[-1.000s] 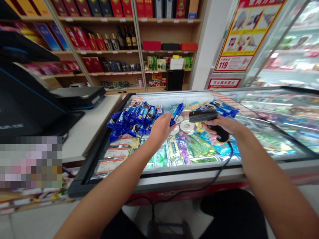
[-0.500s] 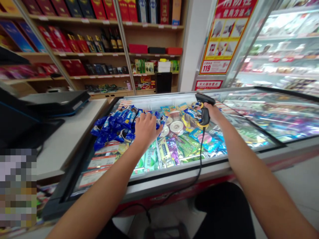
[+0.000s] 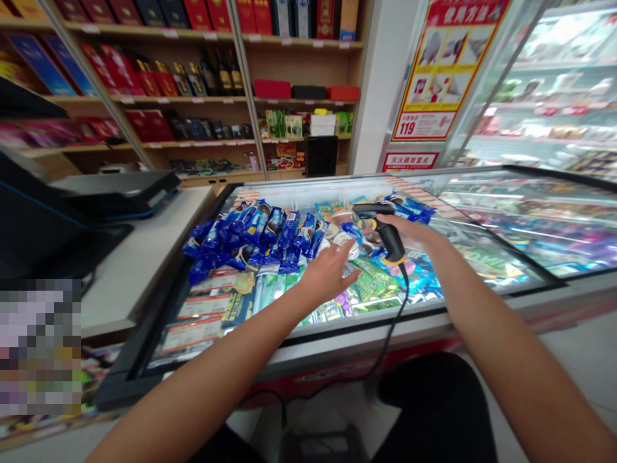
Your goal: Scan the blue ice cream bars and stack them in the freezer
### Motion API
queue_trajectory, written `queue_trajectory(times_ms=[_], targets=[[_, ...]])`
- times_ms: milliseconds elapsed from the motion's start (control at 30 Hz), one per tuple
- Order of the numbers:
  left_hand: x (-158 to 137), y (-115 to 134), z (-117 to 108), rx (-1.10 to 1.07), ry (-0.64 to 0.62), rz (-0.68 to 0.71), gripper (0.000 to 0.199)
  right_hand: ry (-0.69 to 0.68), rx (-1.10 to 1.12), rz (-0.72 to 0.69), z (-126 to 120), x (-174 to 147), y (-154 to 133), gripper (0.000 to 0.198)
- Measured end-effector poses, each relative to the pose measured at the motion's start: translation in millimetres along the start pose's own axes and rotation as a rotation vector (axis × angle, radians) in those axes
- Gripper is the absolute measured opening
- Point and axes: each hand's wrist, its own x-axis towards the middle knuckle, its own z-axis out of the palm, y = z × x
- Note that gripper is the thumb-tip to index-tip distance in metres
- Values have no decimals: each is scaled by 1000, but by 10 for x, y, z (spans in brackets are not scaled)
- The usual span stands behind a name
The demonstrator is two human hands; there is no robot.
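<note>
My right hand (image 3: 405, 233) grips a black and yellow barcode scanner (image 3: 391, 241), its head pointing left and its cord hanging down. My left hand (image 3: 328, 275) is just left of the scanner, empty, with fingers stretched out and apart. A pile of shiny blue snack packets (image 3: 260, 225) lies on the glass top at the left. More blue packets (image 3: 409, 207) lie behind my right hand, and another sits close under the scanner, partly hidden by it. Round tubs (image 3: 343, 239) and colourful bags (image 3: 373, 278) show through the glass below.
The freezer's dark frame (image 3: 187, 254) edges the glass top. To the left stands a counter (image 3: 144, 257) with a black flat device (image 3: 120, 190). Shelves of boxes and bottles (image 3: 193, 93) rise behind. The scanner cord (image 3: 388, 341) loops over the front edge.
My left hand has come off the blue packet pile and moved right, fingers opening. The scanner in my right hand has shifted left and down, uncovering blue packets behind it.
</note>
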Motion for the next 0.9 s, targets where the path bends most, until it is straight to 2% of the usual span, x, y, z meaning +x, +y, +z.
queue_trajectory(times_ms=[67, 133, 333, 433, 533, 600, 700, 900], targets=[[-5, 36, 57, -28, -20, -12, 78, -126, 89, 69, 117, -71, -38, 35], [-3, 26, 89, -42, -18, -43, 83, -172, 133, 94, 207, -121, -71, 37], [41, -124, 123, -240, 34, -86, 54, -209, 168, 54, 300, -196, -146, 36], [68, -207, 64, -427, 116, -109, 51, -211, 167, -49, 294, -220, -176, 28], [76, -287, -67, -547, 190, -133, 55, -308, 155, -197, 274, -241, -184, 25], [71, -331, -163, -550, 235, -161, 55, -362, 110, -246, 264, -255, -174, 24], [61, -371, -265, -519, 284, -209, 54, -435, 60, -226, 283, -283, -151, 27], [70, -408, -288, -454, 311, -188, 56, -489, 54, -266, 399, -331, -146, 26]])
